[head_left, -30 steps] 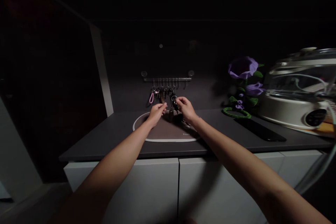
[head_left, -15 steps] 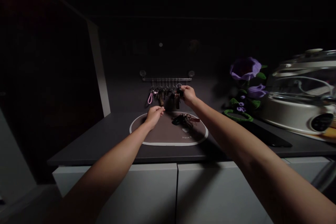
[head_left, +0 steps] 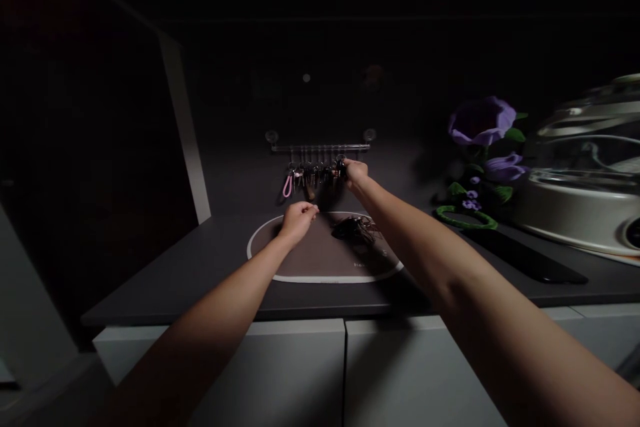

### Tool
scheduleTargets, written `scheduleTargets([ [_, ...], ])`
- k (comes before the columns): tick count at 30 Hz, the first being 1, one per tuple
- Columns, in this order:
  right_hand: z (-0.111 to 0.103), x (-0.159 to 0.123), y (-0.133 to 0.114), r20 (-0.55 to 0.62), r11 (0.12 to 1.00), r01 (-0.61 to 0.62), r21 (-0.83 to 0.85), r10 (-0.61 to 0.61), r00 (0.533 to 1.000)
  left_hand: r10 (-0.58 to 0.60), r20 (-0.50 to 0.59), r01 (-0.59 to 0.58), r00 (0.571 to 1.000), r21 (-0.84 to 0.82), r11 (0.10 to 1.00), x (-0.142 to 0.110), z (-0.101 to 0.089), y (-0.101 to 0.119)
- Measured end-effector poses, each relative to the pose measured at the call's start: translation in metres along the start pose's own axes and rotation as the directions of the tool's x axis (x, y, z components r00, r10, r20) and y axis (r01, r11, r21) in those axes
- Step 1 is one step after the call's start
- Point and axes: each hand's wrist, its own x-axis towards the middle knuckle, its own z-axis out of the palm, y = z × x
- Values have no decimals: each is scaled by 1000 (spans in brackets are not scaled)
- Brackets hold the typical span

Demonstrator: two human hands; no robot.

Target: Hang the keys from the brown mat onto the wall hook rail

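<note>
My right hand [head_left: 355, 172] pinches a ring of dark keys [head_left: 341, 165] close to the right end of a clear hook rail [head_left: 320, 147] on the wall. Whether that ring touches a hook I cannot tell. Several bunches of keys [head_left: 311, 175] hang along the rail, and a pink strap [head_left: 287, 185] dangles at its left end. Lower down, over the mat, my left hand [head_left: 299, 221] is closed, thumb against fingers; what it may hold does not show. A tangled pile of keys [head_left: 356, 229] lies on the brown mat [head_left: 310, 257], just right of my left hand.
The white-rimmed mat lies on a dark countertop [head_left: 200, 273] above white cabinet doors [head_left: 295, 360]. To the right stand purple artificial flowers [head_left: 483, 121], a flat black object [head_left: 530, 257] and a cream appliance with a clear lid [head_left: 580, 203].
The view has shifted slightly. My right hand has brought its key ring a little closer to the hanging bunches on the rail. My left hand stays closed over the mat.
</note>
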Motion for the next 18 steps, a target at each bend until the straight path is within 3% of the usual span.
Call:
scheduleTargets([
  [12,-16,10,19,20,993,66,-99,-64,998,36,1,-35,999,61,997,2,0,-4],
  [18,-27,24,26,33,931,213,-296,-212,977,56,3,-56,998,99,994,3,-1,-5],
])
